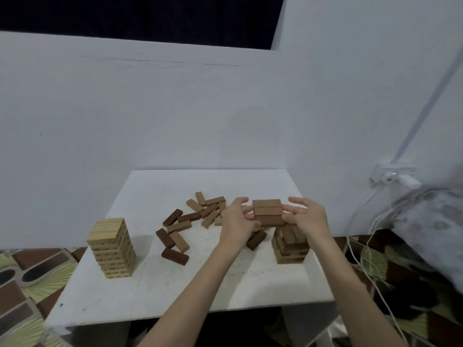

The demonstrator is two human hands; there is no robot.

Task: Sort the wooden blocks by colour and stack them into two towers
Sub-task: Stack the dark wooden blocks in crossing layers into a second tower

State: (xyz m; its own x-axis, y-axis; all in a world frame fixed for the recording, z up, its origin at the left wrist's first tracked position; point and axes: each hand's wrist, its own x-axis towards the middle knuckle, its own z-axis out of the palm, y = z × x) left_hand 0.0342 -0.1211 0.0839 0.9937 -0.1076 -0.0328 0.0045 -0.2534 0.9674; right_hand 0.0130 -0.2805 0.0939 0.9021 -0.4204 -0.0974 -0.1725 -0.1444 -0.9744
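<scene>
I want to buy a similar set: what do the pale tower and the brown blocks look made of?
Pale tower: light wood, apparently unfinished, with visible grain lines on top. Brown blocks, held by both hands: wood too, likely stained or darker timber, matte, no shine.

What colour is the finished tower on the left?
Pale yellowish wood, the tower, in the head view.

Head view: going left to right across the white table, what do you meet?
Light block tower → loose brown blocks → left hand → bundle of brown blocks held between both hands → right hand, above the brown tower.
</scene>
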